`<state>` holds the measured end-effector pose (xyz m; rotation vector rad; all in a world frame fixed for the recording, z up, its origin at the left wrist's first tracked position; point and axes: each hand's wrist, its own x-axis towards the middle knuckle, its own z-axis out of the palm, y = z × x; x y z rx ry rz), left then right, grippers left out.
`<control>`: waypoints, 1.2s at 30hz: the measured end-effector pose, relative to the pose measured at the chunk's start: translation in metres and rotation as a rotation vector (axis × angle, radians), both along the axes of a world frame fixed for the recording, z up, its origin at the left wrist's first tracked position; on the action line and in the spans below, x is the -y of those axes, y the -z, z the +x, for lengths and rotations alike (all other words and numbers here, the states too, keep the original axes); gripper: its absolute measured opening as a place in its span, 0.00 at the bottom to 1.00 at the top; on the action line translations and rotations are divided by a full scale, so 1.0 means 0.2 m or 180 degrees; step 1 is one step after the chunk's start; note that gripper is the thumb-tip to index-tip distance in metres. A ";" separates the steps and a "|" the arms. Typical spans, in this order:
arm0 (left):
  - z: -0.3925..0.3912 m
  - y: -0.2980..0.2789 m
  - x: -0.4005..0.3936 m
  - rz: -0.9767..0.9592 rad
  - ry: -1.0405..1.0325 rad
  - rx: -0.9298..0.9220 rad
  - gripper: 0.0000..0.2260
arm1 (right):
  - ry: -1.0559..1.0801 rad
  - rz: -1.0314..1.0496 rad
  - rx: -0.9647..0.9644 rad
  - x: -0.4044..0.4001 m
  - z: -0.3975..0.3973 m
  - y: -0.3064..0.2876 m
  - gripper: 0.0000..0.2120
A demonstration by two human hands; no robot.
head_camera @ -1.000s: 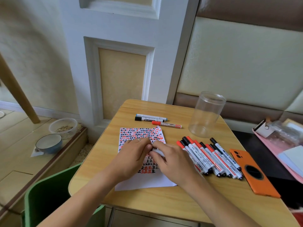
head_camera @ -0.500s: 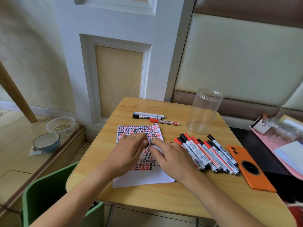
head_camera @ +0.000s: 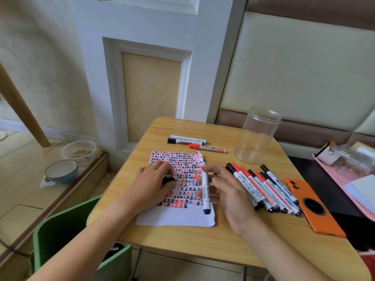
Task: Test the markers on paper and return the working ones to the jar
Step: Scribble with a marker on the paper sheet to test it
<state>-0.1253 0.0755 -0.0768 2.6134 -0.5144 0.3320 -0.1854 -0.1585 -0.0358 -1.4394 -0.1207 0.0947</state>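
The right hand pinches a white marker above the marked paper, fingers clamped on its barrel. The left hand rests on the paper, its fingers curled round what looks like a black cap. The clear jar stands on the counter, beyond the marker pile.

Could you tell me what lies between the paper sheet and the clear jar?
Head view: only bare tabletop between the paper and the jar.
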 end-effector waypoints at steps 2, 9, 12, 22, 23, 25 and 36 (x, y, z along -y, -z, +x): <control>0.01 -0.01 -0.02 0.0191 -0.0056 -0.0083 0.27 | -0.0099 0.0194 -0.0053 0.02 0.00 0.02 0.18; 0.03 0.02 -0.07 0.0733 -0.0224 -0.0568 0.49 | -0.0119 -0.0581 0.0539 0.00 -0.01 0.09 0.06; 0.03 0.03 -0.07 0.0730 -0.0255 -0.0561 0.48 | -0.0132 -0.0692 0.0590 -0.01 -0.03 0.11 0.08; 0.04 0.03 -0.06 0.0666 -0.0419 -0.0518 0.46 | 0.0011 -0.0905 0.0165 0.01 0.01 0.09 0.05; 0.04 0.03 -0.05 0.0658 -0.0435 -0.0505 0.46 | 0.0054 -0.1007 0.0194 0.01 0.02 0.10 0.07; 0.05 0.03 -0.05 0.0642 -0.0452 -0.0484 0.47 | 0.0114 -0.1149 0.0254 0.00 0.02 0.11 0.08; 0.04 0.04 -0.05 0.0551 -0.0475 -0.0426 0.45 | 0.0127 -0.1566 0.0368 -0.02 0.00 0.12 0.11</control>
